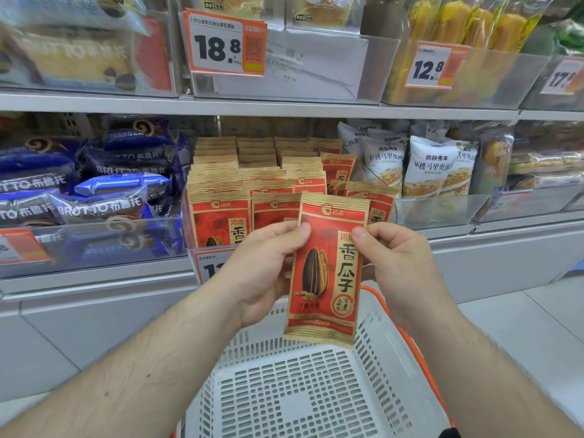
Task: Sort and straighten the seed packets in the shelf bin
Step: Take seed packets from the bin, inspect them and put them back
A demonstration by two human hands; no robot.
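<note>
Together, left hand (264, 273) and right hand (401, 267) pinch one seed packet (327, 273) upright.

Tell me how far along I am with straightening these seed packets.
Done: the left and middle rows in the shelf bin stand upright and squared. In hand: one seed packet, pinched by the left hand and right hand above the basket. Left: the right-side packets lean unevenly.

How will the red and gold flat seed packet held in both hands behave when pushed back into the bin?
The red and gold flat seed packet hangs straight from a two-hand pinch, so probably fairly stiff and light. Its flat shape suggests it may lean or slip among its neighbours.
</note>
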